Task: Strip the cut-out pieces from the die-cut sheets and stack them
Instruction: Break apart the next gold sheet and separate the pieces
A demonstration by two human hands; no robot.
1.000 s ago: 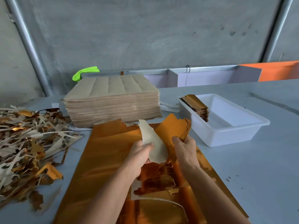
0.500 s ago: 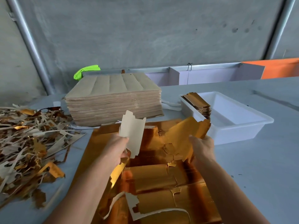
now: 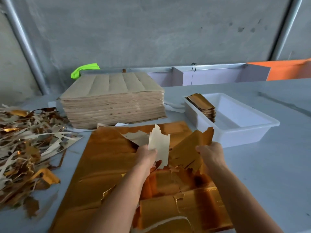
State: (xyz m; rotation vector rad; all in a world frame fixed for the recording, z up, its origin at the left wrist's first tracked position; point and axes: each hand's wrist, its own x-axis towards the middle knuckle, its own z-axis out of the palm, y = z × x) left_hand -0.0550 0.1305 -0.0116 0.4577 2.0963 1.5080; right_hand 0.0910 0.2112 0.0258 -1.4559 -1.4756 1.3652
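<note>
While stripping above gold die-cut sheet [image 3: 107,158], I pinch cream-backed cut-out piece [image 3: 159,145] in left hand [image 3: 146,158]; right hand [image 3: 210,155] grips gold piece [image 3: 190,148], just short of white tray [image 3: 262,130]. Card light, semi-stiff, tear-prone; hold near tabs.

Left hand [image 3: 146,156] nearer right hand [image 3: 211,154]

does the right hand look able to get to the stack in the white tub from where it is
Probably yes. The right hand is just in front of the white tub, nothing lies between it and the stack, though it already grips a gold piece.
</note>
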